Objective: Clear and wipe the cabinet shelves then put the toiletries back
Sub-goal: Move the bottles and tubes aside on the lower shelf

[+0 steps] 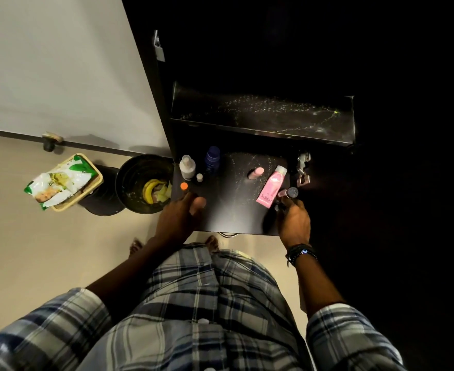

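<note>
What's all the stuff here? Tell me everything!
white bottle: one, white, lower shelf back left
blue bottle: one, dark blue, beside it
small cap: one, white, by white bottle
orange cap: one, orange, shelf's left edge
pink tube: one, pink, lying at right
pink stick: one, pale pink, lying mid-shelf
upper shelf: one, black, dusty
bin: one, black, floor, banana peel inside
basket: one, tan, floor, holds green-white packet
left hand: one, shelf's front left
right hand: one, gripping small bottle at right
</note>
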